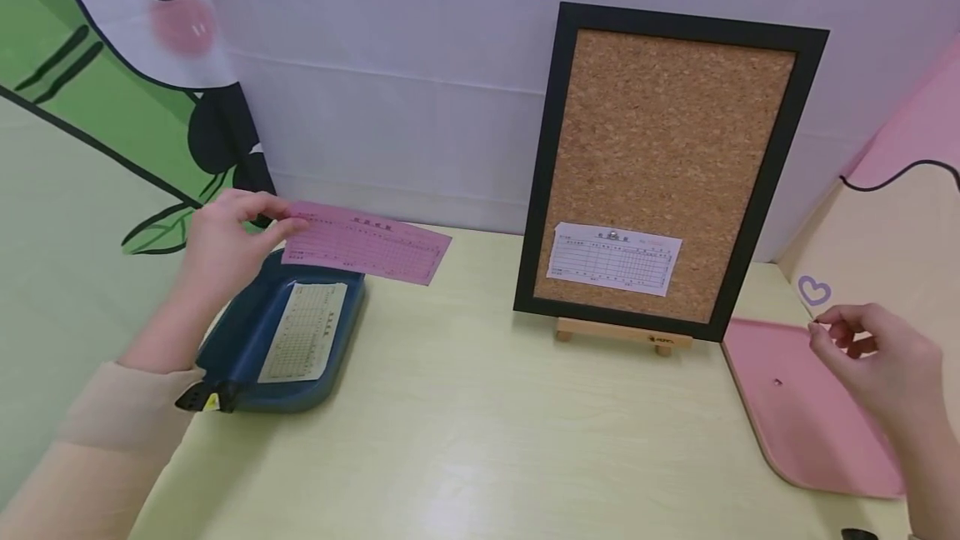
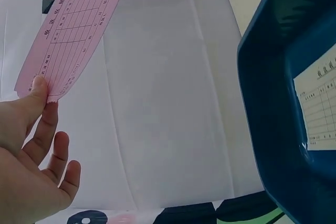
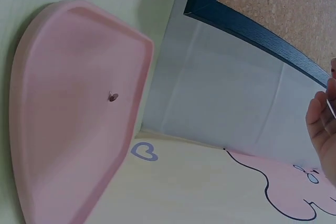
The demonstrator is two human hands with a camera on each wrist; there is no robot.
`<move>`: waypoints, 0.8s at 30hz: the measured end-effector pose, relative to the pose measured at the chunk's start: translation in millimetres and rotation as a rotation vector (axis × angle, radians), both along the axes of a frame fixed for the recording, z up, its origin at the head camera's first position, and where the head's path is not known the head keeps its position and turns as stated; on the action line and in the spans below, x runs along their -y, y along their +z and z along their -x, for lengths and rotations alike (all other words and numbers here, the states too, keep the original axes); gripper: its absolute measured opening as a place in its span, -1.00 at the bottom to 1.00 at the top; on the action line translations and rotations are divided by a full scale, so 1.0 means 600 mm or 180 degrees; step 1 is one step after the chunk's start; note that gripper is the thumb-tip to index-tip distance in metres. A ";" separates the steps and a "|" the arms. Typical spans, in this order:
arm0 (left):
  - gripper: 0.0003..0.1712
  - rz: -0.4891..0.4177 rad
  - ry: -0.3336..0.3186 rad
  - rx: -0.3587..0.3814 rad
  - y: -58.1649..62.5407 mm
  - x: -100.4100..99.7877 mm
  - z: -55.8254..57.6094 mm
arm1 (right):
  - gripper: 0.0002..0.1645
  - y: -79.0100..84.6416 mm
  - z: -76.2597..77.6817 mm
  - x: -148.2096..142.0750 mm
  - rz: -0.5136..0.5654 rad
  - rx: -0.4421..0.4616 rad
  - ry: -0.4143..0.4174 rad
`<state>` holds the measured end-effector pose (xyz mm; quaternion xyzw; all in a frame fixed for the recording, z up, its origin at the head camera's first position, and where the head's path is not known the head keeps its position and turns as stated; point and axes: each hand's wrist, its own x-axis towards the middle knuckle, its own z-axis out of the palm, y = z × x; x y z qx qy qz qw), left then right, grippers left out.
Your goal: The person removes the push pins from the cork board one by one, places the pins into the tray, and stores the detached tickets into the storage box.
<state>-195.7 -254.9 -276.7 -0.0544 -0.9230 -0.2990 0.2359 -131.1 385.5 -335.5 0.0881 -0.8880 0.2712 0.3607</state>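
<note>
My left hand (image 1: 232, 240) pinches a pink printed receipt slip (image 1: 367, 244) by its left end, between thumb and index finger. The slip is held up over the far edge of the blue tray (image 1: 348, 357), its free end pointing right. In the left wrist view the other fingers are loosely bent below the slip (image 2: 79, 30). Over the pink tray (image 1: 817, 448), my right hand (image 1: 877, 357) pinches a tiny pushpin, mostly hidden by thumb and index finger. A white receipt slip (image 1: 615, 265) is fixed low on the framed corkboard (image 1: 675, 140) by a pushpin (image 1: 613, 234).
Inside the blue tray lies a pale printed slip (image 1: 303, 332). One small metallic pushpin (image 3: 113, 96) lies in the pink tray. The corkboard leans on a small wooden easel (image 1: 622, 332) on the pale table (image 1: 465, 423), with a printed cloth (image 1: 397, 90) behind.
</note>
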 end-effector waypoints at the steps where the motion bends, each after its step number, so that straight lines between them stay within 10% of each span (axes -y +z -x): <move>1: -0.72 0.0001 0.0014 0.0008 0.000 0.006 0.000 | -0.80 -0.003 0.001 -0.002 0.0001 0.0014 -0.0004; 24: -0.80 0.0678 -0.0140 0.0222 0.009 0.114 0.029 | -0.81 -0.055 0.017 -0.056 -0.0096 0.0312 -0.0077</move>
